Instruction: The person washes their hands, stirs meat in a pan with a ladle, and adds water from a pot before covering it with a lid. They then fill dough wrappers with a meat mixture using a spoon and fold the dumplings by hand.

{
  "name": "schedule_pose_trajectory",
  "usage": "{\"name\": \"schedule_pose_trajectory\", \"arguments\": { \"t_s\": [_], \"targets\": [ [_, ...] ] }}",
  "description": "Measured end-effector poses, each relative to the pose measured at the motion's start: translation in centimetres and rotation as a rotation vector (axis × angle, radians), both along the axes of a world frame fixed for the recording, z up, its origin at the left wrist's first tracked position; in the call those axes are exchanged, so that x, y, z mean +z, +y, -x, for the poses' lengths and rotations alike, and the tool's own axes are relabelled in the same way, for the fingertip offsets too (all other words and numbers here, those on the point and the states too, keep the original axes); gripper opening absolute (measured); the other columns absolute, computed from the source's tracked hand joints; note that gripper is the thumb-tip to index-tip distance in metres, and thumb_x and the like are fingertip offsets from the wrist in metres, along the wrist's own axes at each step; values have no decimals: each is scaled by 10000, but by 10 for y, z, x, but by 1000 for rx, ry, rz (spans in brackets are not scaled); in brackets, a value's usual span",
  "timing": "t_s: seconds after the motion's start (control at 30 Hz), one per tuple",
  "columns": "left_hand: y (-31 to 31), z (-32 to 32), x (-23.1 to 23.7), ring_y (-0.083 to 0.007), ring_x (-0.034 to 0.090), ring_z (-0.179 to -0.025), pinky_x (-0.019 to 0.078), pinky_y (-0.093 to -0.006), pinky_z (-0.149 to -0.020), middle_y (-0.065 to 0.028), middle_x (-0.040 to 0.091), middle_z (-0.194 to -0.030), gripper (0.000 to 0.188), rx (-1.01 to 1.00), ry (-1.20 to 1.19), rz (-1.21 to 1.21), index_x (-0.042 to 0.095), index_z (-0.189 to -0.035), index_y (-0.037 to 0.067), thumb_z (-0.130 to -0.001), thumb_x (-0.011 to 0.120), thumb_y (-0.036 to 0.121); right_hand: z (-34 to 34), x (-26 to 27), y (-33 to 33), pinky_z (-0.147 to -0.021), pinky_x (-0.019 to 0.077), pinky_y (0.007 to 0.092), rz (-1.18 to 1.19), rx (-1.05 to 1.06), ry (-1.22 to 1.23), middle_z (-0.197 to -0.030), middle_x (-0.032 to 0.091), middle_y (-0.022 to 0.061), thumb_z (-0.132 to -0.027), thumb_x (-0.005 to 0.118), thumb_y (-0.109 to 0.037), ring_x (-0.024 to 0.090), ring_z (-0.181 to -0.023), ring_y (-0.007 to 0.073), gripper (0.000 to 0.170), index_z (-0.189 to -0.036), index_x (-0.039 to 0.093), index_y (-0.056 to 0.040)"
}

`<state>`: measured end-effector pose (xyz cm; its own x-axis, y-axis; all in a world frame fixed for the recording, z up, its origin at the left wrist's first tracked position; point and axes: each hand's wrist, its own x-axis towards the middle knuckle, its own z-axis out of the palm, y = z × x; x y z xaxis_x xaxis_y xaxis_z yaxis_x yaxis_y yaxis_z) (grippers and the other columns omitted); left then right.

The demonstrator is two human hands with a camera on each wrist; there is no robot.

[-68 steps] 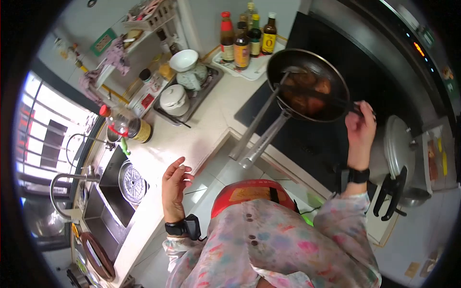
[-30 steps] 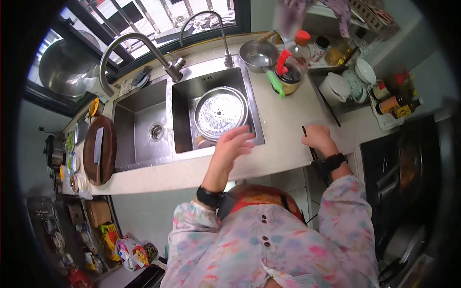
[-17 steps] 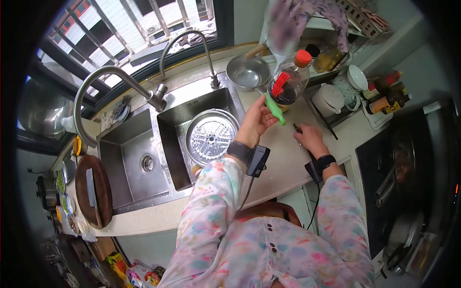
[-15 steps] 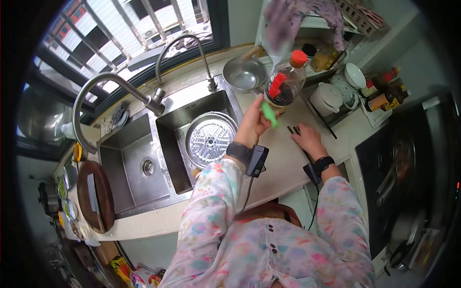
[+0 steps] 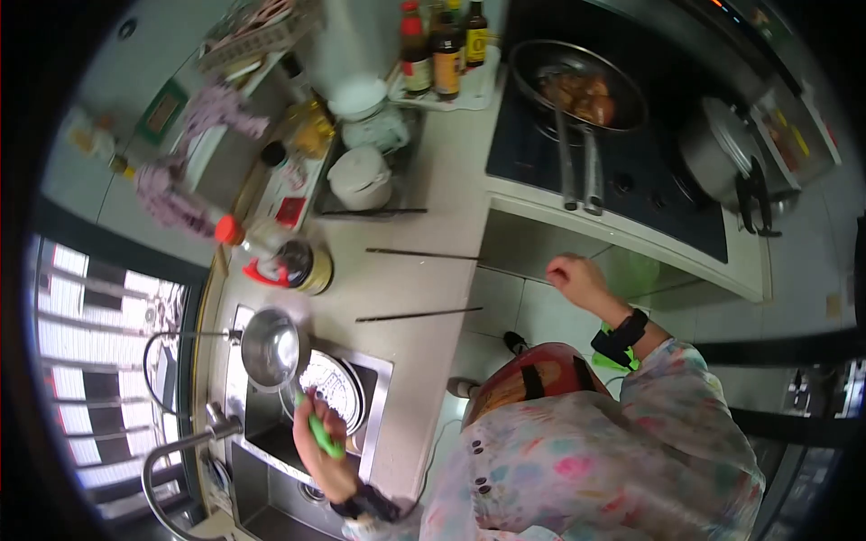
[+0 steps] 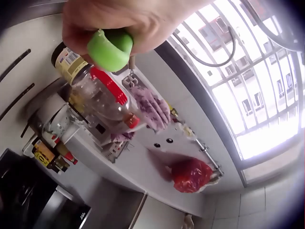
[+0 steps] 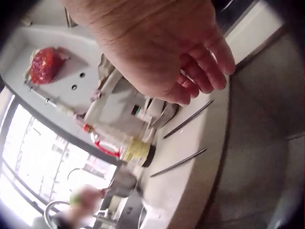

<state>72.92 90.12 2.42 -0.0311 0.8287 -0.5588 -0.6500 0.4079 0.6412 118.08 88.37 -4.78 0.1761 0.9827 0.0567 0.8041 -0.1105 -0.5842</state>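
Observation:
My left hand (image 5: 323,433) grips the green handle of a metal water ladle (image 5: 270,348), whose round bowl is over the sink's edge. From the left wrist view, the handle's green end (image 6: 110,51) sticks out of the fist. My right hand (image 5: 577,281) is off the counter's edge, loosely bent and holding nothing; the right wrist view shows its fingers (image 7: 202,71) slack. Two dark chopsticks lie apart on the counter, the upper chopstick (image 5: 424,254) and the lower chopstick (image 5: 419,315). A large bottle with a red cap (image 5: 307,265) stands behind the ladle.
The sink (image 5: 383,383) holds a round perforated metal plate (image 5: 332,394). A frying pan (image 5: 622,70) with food sits on the stove (image 5: 663,203), beside a lidded pot (image 5: 713,149). A white lidded jar (image 5: 359,178) and sauce bottles (image 5: 446,63) stand at the back.
The right hand has let go of the chopsticks and drawn back from the counter. My left hand has lifted the ladle off the counter beside the bottle and brought it over the sink; the view has turned.

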Motion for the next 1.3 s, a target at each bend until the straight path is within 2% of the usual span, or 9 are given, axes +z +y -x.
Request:
{"name": "schedule_pose_trajectory", "arguments": {
  "t_s": [0.13,0.17,0.27,0.3,0.43,0.73,0.93,1.07,1.3],
  "targets": [
    [-46,-26,50,-63,363,-446,277,-171,-370,18,406,-628,263,14,166,101,471,-1045,24,-823,529,151,-73,6,-9,-626,484,364,-65,-298,0,-769,627,122,-737,589,-139,615,-697,280,102,-805,624,-71],
    [-56,-14,41,-95,366,-401,285,-211,-314,-12,457,-655,286,-51,96,81,493,-1087,35,-845,529,183,-88,10,-8,-630,486,360,-61,-366,2,-764,630,126,-735,591,-138,618,-693,277,107,-808,628,-69],
    [-63,-44,64,-104,355,-377,282,-211,-313,-28,463,-657,323,-209,56,-58,478,-1108,15,-833,541,173,-134,13,7,-630,485,359,-89,-399,32,-748,631,136,-740,592,-138,619,-673,277,105,-804,631,-65],
    [-61,-71,77,-137,398,-325,340,-241,-276,-74,483,-612,367,-102,9,-23,447,-1079,-23,-752,570,87,-147,14,13,-636,482,358,-104,-373,69,-775,632,139,-745,599,-148,619,-695,283,116,-823,632,-68],
    [-37,-159,110,-138,401,-310,333,-237,-269,-87,472,-597,435,-188,70,-131,441,-1117,-62,-728,580,76,-186,22,24,-652,475,369,-118,-262,118,-822,625,140,-758,608,-151,610,-755,308,119,-839,623,-64],
    [59,-359,158,-97,369,-343,299,-207,-327,-44,429,-612,536,-668,240,-252,411,-1174,-64,-678,512,112,-270,24,18,-629,467,365,-167,-143,250,-808,603,122,-772,604,-132,595,-727,290,86,-817,604,-58],
    [118,-441,153,-98,405,-363,318,-200,-324,-65,479,-674,561,-925,308,-221,388,-1202,-77,-677,523,66,-298,32,-3,-629,464,366,-109,-147,253,-811,588,118,-778,593,-125,587,-734,287,84,-832,600,-62],
    [145,-474,144,-137,467,-419,352,-230,-372,-72,518,-647,503,-1057,444,-252,453,-1135,-67,-652,536,48,-302,18,-23,-630,468,375,-122,-175,209,-822,591,117,-780,578,-122,591,-744,298,85,-837,600,-63],
    [160,-497,141,-116,457,-411,340,-210,-361,-59,518,-673,497,-1083,662,-363,483,-1142,-47,-662,552,63,-304,14,-31,-637,475,391,-92,-226,239,-838,596,120,-781,569,-117,596,-742,315,81,-837,598,-66]
  ]
}}
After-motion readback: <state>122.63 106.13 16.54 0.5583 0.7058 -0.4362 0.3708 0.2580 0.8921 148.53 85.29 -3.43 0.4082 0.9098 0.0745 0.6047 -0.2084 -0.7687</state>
